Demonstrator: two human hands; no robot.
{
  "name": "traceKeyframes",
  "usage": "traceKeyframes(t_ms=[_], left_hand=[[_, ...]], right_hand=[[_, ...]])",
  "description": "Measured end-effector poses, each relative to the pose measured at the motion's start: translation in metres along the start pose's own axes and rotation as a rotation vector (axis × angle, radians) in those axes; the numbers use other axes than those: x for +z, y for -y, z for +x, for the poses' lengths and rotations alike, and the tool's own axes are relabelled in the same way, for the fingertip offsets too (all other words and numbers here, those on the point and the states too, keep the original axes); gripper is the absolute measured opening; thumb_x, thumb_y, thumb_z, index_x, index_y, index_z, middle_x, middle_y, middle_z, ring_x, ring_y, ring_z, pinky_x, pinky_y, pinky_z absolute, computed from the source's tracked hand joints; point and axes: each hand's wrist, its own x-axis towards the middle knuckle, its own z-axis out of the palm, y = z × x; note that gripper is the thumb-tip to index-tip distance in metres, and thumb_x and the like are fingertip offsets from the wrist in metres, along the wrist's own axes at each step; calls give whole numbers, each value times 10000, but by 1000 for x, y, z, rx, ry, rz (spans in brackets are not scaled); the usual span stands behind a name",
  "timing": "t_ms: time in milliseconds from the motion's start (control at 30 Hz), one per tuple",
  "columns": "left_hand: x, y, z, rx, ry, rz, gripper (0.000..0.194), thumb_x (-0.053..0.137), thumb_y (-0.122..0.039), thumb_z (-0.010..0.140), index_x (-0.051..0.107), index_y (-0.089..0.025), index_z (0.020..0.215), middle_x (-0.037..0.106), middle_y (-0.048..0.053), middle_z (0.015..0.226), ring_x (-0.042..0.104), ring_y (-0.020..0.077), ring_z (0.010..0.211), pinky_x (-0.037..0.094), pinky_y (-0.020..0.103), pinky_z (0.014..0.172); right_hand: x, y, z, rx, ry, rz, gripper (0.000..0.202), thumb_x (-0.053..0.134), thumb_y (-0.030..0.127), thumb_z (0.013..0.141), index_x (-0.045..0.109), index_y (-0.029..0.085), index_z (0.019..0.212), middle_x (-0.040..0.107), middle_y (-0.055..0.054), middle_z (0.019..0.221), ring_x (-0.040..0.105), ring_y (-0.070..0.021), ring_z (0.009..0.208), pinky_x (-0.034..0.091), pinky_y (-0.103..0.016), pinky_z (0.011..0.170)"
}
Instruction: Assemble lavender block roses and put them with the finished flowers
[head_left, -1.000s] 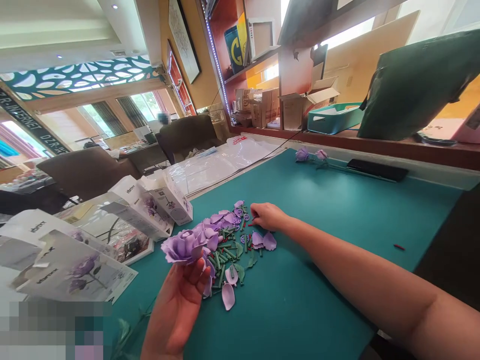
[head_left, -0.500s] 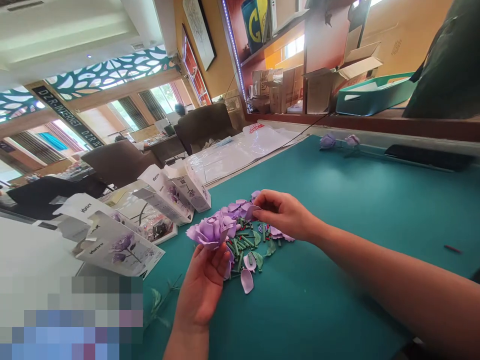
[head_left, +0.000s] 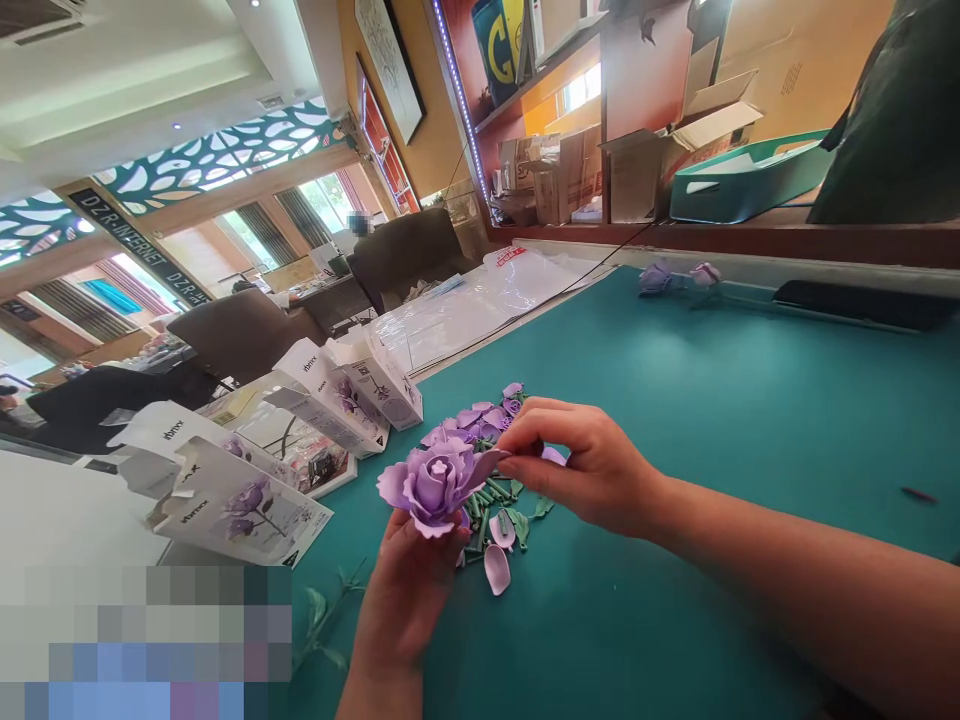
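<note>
A purple toy rose (head_left: 431, 482) faces up and toward the camera, held from below by my left hand (head_left: 412, 590). My right hand (head_left: 577, 460) pinches a light purple petal (head_left: 484, 464) at the flower's right edge; the petal overlaps the bloom, and whether it is joined to it I cannot tell. Behind and beneath lies a pile of loose purple petals (head_left: 480, 418), with green stem pieces (head_left: 491, 493) and leaves (head_left: 519, 525) in it. Two pale petals, one of them a single pink petal (head_left: 496, 569), lie at the pile's near edge.
Opened white flower boxes (head_left: 247, 510) stand on the left of the green mat (head_left: 675, 400). A leafy green stem (head_left: 322, 625) lies at the lower left. Finished purple flowers (head_left: 656, 278) and a black object (head_left: 855, 303) rest at the far right. Plastic sheeting (head_left: 480, 305) lies beyond.
The rose has tilted to show its centre. My right hand has come from the pile to the flower's edge with a petal between its fingers.
</note>
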Motion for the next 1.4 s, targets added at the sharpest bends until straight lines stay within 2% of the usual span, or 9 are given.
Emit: traceKeyframes(t_ms=[300, 467, 633, 800, 867, 1033, 1167, 1400], left_hand=[[-6, 3, -1, 35, 36, 58, 300, 800, -269, 634, 706, -218, 915, 723, 30, 906, 648, 165, 745, 548, 298, 695], [0, 3, -2, 45, 28, 45, 430, 813, -270, 617, 688, -257, 1028, 721, 26, 936, 640, 164, 746, 540, 297, 689], [-1, 2, -2, 42, 24, 23, 472, 817, -263, 609, 675, -263, 1059, 710, 37, 1013, 638, 173, 779, 538, 302, 692], [3, 4, -1, 42, 37, 17, 556, 799, -250, 634, 618, -310, 1156, 696, 23, 1052, 630, 166, 777, 526, 293, 666], [6, 5, -1, 34, 36, 17, 527, 781, -253, 660, 613, -311, 1156, 691, 10, 1057, 621, 159, 798, 514, 279, 657], [12, 8, 0, -2, -37, 40, 342, 789, -256, 643, 684, -225, 967, 701, 16, 975, 621, 147, 779, 500, 259, 637], [15, 9, -1, -32, -97, 30, 356, 808, -239, 615, 680, -234, 948, 708, 3, 912, 633, 140, 763, 504, 257, 626], [12, 11, -1, -33, -98, 4, 298, 810, -204, 610, 658, -222, 866, 713, 5, 860, 644, 142, 759, 513, 264, 623]], right_hand=[[4, -2, -4, -231, 61, -178, 103, 567, 234, 870, 640, 207, 802, 637, -22, 728, 555, -139, 709, 458, -269, 669], [9, -4, -5, -361, 13, -202, 107, 554, 197, 872, 621, 172, 793, 615, -30, 704, 533, -124, 666, 449, -245, 637], [13, -7, -6, -408, 17, -228, 123, 537, 183, 877, 606, 163, 777, 589, -25, 683, 506, -119, 646, 432, -240, 632], [17, -9, -8, -403, 6, -245, 139, 532, 190, 879, 610, 163, 768, 585, -24, 677, 500, -120, 642, 423, -241, 624], [18, -10, -8, -381, 3, -241, 134, 544, 189, 873, 614, 159, 764, 599, -29, 689, 517, -122, 661, 427, -239, 632], [21, -15, -10, -296, 14, -296, 121, 568, 206, 859, 614, 167, 754, 611, -16, 689, 525, -119, 658, 420, -231, 621], [22, -18, -11, -252, 44, -341, 128, 572, 197, 849, 607, 170, 729, 603, -9, 682, 519, -118, 656, 409, -228, 614], [24, -20, -11, -233, 80, -358, 128, 562, 196, 855, 593, 174, 732, 604, -13, 702, 512, -120, 663, 408, -234, 627]])
